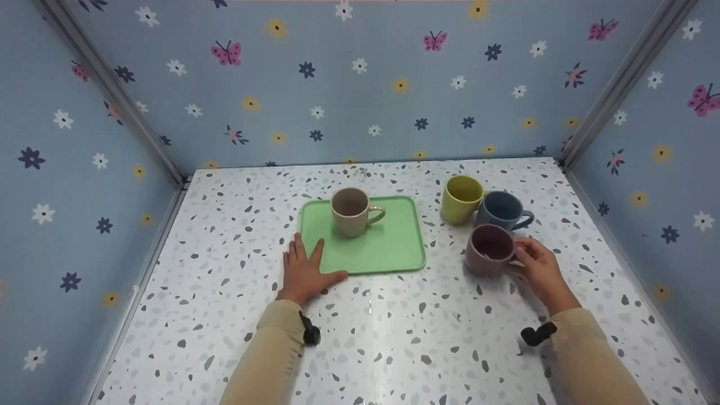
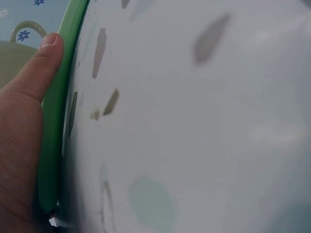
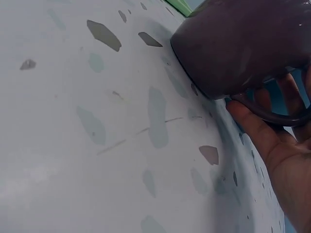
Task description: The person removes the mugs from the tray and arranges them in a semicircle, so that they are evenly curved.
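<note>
My right hand (image 1: 540,269) grips the handle of a dark purple mug (image 1: 488,260); in the right wrist view the fingers curl round that mug's handle (image 3: 272,116). The left hand (image 1: 306,274) lies with fingers spread at the front left corner of a green tray (image 1: 388,247), its thumb along the front rim. On the tray stands a beige mug (image 1: 350,216), its handle to the right. Behind the purple mug are a blue mug (image 1: 502,209) and a yellow mug (image 1: 460,201), both upright and close together.
The white speckled table (image 1: 225,242) is bounded by a flowered back wall (image 1: 382,107) and by side walls on the left (image 1: 79,214) and right (image 1: 675,185). The three mugs at the right form a tight cluster, apart from the tray.
</note>
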`<action>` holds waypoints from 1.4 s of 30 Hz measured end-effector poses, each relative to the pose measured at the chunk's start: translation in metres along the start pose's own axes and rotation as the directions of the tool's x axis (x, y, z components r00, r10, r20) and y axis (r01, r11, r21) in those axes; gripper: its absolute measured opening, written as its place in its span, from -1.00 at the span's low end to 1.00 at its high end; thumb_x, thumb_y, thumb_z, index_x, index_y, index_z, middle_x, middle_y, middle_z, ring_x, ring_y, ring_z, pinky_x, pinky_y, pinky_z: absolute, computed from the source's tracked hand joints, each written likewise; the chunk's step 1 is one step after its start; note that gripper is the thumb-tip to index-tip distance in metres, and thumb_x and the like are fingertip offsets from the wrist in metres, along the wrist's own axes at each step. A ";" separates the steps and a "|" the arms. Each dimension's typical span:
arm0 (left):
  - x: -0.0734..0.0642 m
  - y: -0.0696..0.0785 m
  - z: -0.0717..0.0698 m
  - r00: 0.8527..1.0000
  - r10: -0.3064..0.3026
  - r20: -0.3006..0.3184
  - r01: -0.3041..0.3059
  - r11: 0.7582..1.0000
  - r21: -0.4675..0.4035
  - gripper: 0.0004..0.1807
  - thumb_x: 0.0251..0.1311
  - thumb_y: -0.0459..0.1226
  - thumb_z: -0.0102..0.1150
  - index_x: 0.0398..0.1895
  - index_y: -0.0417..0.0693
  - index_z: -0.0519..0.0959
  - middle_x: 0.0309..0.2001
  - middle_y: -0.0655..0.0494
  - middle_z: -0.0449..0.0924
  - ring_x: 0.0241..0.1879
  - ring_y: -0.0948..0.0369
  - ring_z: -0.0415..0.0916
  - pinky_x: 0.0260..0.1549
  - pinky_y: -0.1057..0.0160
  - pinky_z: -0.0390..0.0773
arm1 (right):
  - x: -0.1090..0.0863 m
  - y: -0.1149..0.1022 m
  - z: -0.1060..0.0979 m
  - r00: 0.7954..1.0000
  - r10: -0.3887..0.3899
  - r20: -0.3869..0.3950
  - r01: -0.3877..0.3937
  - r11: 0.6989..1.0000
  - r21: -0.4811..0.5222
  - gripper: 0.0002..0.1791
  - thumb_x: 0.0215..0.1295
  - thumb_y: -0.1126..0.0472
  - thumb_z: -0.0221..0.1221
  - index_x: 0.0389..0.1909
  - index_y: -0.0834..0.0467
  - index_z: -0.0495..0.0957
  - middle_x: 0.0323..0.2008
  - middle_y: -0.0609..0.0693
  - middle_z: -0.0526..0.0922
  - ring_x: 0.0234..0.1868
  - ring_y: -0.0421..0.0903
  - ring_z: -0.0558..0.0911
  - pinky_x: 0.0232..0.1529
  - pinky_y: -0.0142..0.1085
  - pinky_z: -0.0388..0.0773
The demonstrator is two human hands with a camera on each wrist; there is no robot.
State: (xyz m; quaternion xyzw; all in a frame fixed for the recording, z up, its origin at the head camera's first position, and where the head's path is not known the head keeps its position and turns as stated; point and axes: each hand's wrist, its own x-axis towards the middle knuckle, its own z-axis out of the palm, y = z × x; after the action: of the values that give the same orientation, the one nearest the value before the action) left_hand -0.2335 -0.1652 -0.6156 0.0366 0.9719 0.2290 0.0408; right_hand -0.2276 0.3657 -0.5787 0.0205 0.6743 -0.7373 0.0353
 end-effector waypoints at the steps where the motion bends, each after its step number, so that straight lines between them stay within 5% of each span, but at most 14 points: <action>1: 0.000 0.000 0.000 1.000 -0.003 0.003 0.003 1.000 0.001 0.33 -0.11 0.63 0.01 0.64 0.08 0.02 0.57 -0.39 -0.58 0.55 -0.29 -0.53 0.48 -0.26 -0.41 | 0.000 0.000 -0.001 1.000 0.006 0.002 -0.006 1.000 0.005 -0.77 0.50 0.21 0.12 0.09 0.15 0.54 -0.08 -0.10 0.66 -0.01 -0.15 0.65 -0.01 -0.22 0.69; 21: -0.002 0.003 0.000 1.000 -0.005 -0.006 0.005 1.000 -0.009 0.28 -0.05 0.56 0.11 0.63 0.05 0.05 0.57 -0.40 -0.56 0.55 -0.30 -0.51 0.47 -0.29 -0.37 | 0.001 0.002 -0.018 0.999 -0.025 0.045 0.025 1.000 -0.005 -0.80 0.52 0.19 0.10 0.07 0.10 0.52 -0.07 -0.13 0.65 -0.01 -0.19 0.65 -0.02 -0.23 0.69; 42: 0.003 -0.004 0.005 1.000 -0.005 0.001 0.005 1.000 0.011 0.32 -0.11 0.64 0.00 0.64 0.11 0.00 0.57 -0.36 -0.60 0.55 -0.27 -0.55 0.48 -0.26 -0.42 | 0.005 -0.002 -0.038 1.000 -0.011 0.014 0.011 0.999 0.033 -0.86 0.52 0.23 0.10 -0.02 0.04 0.58 -0.14 -0.15 0.68 -0.06 -0.22 0.64 -0.07 -0.28 0.69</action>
State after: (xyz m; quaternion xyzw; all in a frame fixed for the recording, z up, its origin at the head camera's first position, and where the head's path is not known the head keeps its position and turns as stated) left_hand -0.2360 -0.1661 -0.6217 0.0344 0.9732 0.2236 0.0416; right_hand -0.2332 0.4032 -0.5801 0.0121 0.6618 -0.7488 0.0355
